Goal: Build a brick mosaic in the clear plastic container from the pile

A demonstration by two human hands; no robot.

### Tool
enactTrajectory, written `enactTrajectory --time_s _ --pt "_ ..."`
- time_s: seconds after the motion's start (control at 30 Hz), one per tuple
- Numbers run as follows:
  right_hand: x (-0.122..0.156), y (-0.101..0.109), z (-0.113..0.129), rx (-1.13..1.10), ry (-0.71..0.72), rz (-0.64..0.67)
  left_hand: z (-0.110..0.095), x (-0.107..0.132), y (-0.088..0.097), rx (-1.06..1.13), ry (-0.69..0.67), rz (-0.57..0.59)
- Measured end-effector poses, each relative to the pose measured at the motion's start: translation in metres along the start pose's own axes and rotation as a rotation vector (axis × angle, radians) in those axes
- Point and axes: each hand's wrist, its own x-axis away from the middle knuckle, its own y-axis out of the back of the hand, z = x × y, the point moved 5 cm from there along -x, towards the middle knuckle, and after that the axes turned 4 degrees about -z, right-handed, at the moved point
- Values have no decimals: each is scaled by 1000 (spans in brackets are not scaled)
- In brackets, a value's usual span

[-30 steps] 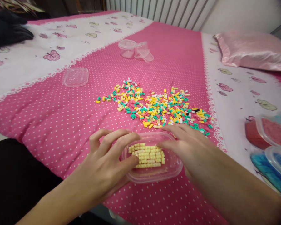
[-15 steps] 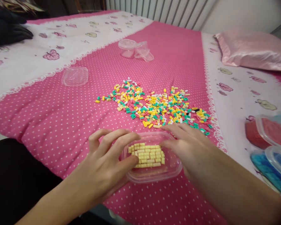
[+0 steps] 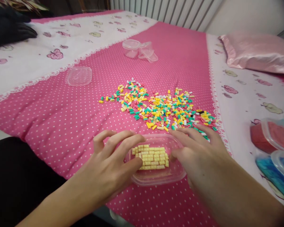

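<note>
A clear plastic tub (image 3: 156, 178) sits on the pink dotted bedspread near the front edge. Pale yellow bricks (image 3: 152, 157) lie in neat rows inside it. My left hand (image 3: 111, 162) cups the tub's left side, thumb on its rim, fingers curved over the top. On the tub's right side rests my right hand (image 3: 198, 151), fingers spread and slightly curled. Just behind the tub lies a loose scatter of small yellow, green, pink and white bricks (image 3: 161, 107).
A clear lid (image 3: 79, 76) lies to the far left and empty clear tubs (image 3: 139, 50) stand further back. Lidded tubs of red bricks (image 3: 272, 134) and blue bricks (image 3: 274, 171) sit at the right. A pink pillow (image 3: 255, 52) lies at the far right.
My right hand has slid a little to the right and back along the tub's rim. The left hand keeps its place on the tub.
</note>
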Motion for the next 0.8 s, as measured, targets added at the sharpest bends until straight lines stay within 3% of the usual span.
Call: enactTrajectory --time_s 0.23,0.47,0.7,0.8 --pt "4 -18 -5 5 24 -42 -2 0 0 11 -1 5" --pt "5 -3 -10 -9 20 -60 -2 0 0 25 -10 16" --pt "6 -8 -10 -44 80 -26 -3 0 1 -6 -6 31" --pt "2 -5 -9 -75 25 1 -2 0 1 -1 -10 23"
